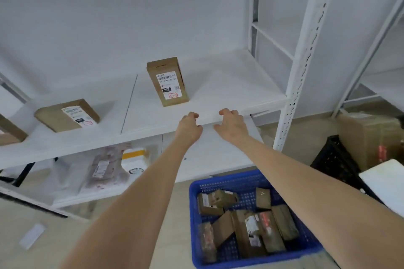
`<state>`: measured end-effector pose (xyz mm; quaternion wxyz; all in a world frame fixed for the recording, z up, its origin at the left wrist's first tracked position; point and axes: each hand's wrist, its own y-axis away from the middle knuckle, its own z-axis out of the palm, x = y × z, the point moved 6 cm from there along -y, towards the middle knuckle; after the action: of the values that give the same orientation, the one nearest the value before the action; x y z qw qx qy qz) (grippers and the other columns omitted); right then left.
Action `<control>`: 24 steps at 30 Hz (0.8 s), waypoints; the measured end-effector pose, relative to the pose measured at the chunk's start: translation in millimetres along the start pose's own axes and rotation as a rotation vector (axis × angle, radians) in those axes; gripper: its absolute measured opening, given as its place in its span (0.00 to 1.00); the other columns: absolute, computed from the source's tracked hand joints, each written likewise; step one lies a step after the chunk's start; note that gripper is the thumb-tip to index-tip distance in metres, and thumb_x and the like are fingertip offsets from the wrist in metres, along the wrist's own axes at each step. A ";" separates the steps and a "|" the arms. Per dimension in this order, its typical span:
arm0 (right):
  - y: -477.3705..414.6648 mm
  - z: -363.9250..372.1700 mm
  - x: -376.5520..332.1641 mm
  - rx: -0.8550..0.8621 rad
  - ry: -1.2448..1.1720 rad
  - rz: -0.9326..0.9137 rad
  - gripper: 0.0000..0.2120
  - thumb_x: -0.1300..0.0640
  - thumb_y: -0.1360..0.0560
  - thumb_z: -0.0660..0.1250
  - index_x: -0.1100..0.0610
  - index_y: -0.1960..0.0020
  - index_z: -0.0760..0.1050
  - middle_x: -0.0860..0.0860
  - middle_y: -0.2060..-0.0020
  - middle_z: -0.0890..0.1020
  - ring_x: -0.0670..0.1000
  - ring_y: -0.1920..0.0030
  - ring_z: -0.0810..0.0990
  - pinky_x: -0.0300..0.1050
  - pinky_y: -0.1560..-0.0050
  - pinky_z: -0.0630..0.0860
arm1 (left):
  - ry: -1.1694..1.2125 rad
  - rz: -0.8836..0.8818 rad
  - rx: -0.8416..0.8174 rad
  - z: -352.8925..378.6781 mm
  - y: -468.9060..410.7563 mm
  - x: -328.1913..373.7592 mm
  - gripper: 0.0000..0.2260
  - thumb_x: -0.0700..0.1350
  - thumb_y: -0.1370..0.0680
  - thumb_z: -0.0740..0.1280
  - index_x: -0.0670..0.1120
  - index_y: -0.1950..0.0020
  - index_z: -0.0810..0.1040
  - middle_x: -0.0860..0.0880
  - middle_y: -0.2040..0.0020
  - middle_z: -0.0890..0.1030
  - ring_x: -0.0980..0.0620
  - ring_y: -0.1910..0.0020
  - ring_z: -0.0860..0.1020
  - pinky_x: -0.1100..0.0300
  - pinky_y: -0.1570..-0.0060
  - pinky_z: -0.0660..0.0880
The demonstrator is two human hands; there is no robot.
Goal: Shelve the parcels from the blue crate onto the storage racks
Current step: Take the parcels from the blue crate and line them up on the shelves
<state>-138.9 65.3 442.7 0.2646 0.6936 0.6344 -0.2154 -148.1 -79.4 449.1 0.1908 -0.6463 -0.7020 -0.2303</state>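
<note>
Empty, fingers loosely curled, the left hand [189, 125] and right hand [232, 124] hover at the front edge of the shelf [229, 85] before the upright parcel [167, 82], with the parcels [251, 229] in the blue crate [193, 214] below, nearer the right.

Head camera, wide-angle, faces forward-down, close to rack shelf [218, 85]

The person's left hand [189, 125] and right hand [232, 123] are bare, as are both slim forearms [131, 192], uncovered from the wrists to the frame's lower edge.
</note>
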 end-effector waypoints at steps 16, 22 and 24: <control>-70.1 127.3 198.8 -0.243 0.089 0.032 0.23 0.53 0.22 0.63 0.54 0.29 0.63 0.56 0.33 0.66 0.58 0.34 0.66 0.51 0.41 0.70 | -0.044 -0.222 -0.195 249.0 -32.9 -79.0 0.21 0.36 0.23 0.60 0.42 0.30 0.66 0.42 0.33 0.72 0.44 0.39 0.74 0.53 0.40 0.72; -88.7 252.0 285.2 -0.313 0.068 0.094 0.23 0.53 0.22 0.63 0.55 0.28 0.63 0.56 0.33 0.66 0.58 0.35 0.68 0.52 0.42 0.75 | -0.100 -0.275 -0.299 356.3 -47.2 -173.2 0.20 0.37 0.21 0.59 0.41 0.28 0.64 0.41 0.33 0.71 0.44 0.39 0.75 0.54 0.44 0.73; -92.7 300.1 315.5 -0.342 0.048 0.127 0.24 0.53 0.22 0.64 0.55 0.29 0.63 0.56 0.33 0.66 0.58 0.35 0.69 0.53 0.41 0.74 | -0.107 -0.306 -0.311 393.2 -49.8 -210.0 0.20 0.39 0.21 0.60 0.40 0.29 0.64 0.41 0.34 0.73 0.42 0.39 0.74 0.53 0.45 0.72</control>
<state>-187.7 119.9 3.6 0.3764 0.6820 0.6230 -0.0706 -166.7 -30.3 3.7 0.0142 -0.5651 -0.7570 -0.3277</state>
